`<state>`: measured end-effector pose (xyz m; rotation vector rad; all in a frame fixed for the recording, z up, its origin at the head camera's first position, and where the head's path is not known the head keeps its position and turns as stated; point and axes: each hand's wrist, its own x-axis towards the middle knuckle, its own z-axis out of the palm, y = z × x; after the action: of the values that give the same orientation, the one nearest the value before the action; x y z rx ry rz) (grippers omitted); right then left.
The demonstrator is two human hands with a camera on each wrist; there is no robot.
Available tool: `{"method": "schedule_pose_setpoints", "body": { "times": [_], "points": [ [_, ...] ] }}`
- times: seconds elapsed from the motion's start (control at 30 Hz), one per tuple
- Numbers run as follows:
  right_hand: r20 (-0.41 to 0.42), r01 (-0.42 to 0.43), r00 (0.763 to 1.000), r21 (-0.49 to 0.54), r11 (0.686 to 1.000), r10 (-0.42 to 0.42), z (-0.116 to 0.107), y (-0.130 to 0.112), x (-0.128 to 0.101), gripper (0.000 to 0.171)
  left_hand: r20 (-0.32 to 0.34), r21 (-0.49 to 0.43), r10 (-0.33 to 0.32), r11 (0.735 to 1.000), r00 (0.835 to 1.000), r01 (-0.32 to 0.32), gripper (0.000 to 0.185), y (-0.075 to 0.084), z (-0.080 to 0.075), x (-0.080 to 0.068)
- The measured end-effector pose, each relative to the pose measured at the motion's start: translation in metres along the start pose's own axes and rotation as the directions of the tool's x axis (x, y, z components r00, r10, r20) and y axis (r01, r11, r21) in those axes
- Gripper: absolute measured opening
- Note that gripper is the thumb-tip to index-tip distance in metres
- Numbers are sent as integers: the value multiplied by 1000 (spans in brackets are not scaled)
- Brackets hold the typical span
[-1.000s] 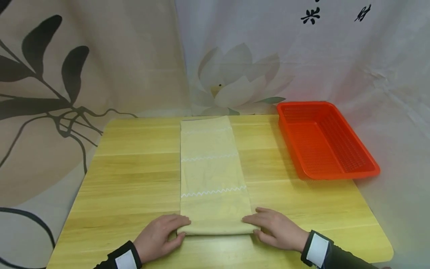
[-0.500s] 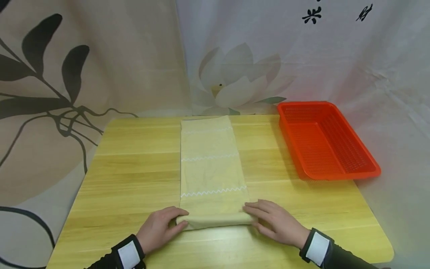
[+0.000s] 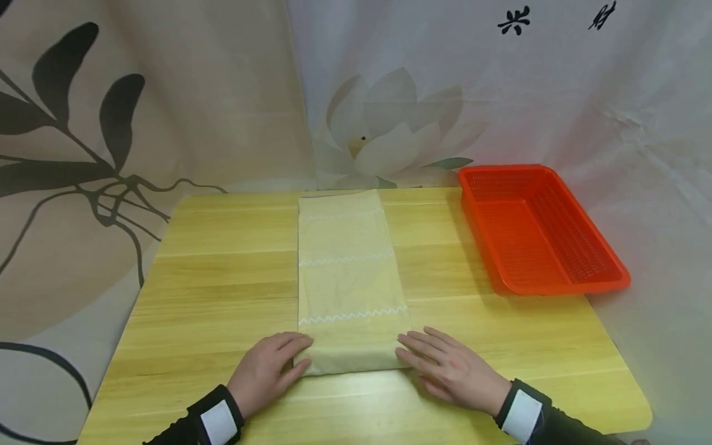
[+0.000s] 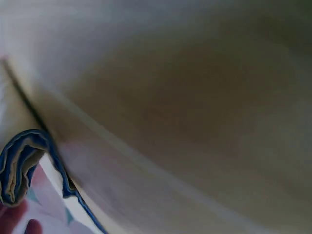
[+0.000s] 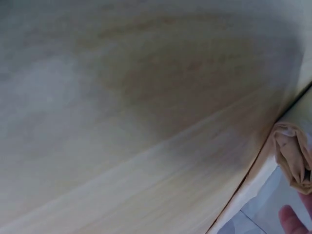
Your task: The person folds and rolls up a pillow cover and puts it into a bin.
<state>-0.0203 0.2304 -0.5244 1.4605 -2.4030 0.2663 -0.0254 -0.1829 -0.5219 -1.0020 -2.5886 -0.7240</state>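
Hanging fabric [image 3: 222,105] backs the scene: left of and beyond the yellow cloth [image 3: 350,284] it is beige with a dark leafy plant print [image 3: 118,120], and directly behind the cloth and onward to the right it is pale, with a printed lotus [image 3: 389,123] and black brush characters [image 3: 514,21]. Beneath the cloth spreads a wooden table [image 3: 222,272], its light and dark grain running crosswise. At the cloth's near left corner, the left hand [image 3: 266,374] has its thumb and fingers apart, fingertips resting on the rolled end [image 3: 356,361]; from the left wrist, that end shows as a coil of layers edged in blue. Between the hands the cloth lies lengthwise, flat beyond the roll and crossed by white zigzag lines. At its near right corner, the right hand [image 3: 453,374] lies with extended fingers over the roll's end, which looks tan and coiled from the right wrist. Well to the right of the cloth, beyond that hand, sits an orange-red basket [image 3: 562,290], its latticed floor and walls in sight. As for edges, bare wood flanks the cloth on its left, also separating it from the basket on its right; its far end lies close to the tabletop's back edge.
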Motion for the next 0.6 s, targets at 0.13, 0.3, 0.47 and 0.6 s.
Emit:
{"method": "schedule_pose_setpoints", "body": {
  "times": [0.13,0.3,0.47,0.6],
  "points": [
    [3,-13,1000,20,1000,13,4,6,4,67,-36,228,301,931,953,-285,41,-5,4,-1],
    [16,-30,999,16,999,30,9,12,10,71,-13,279,372,893,928,-354,48,-6,5,-3],
    [89,-74,993,-1,997,74,13,17,17,71,69,273,297,913,952,-304,44,-7,4,-7],
    [166,-109,980,-11,994,109,16,19,21,70,171,272,223,925,960,-263,51,-6,4,-9]
  ]
}}
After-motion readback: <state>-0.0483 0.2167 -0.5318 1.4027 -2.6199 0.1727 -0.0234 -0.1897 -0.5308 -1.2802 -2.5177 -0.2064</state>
